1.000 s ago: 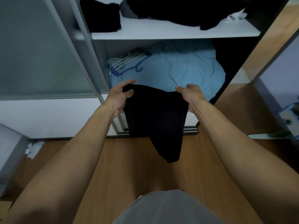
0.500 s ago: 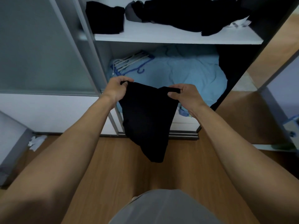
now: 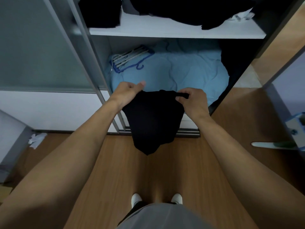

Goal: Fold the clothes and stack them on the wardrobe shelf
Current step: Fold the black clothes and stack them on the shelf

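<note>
Before the shelf [image 3: 165,33], black garment [image 3: 151,119] between left hand [image 3: 127,94], right hand [image 3: 193,101].

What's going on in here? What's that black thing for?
A person stands at the open wardrobe, folding a black garment. The left hand and right hand each have a grip on its top edge, and the rest hangs down above the floor. It is not on the shelf yet. Up there, a folded black pile sits on the left, with loose dark clothes beside it.
</note>
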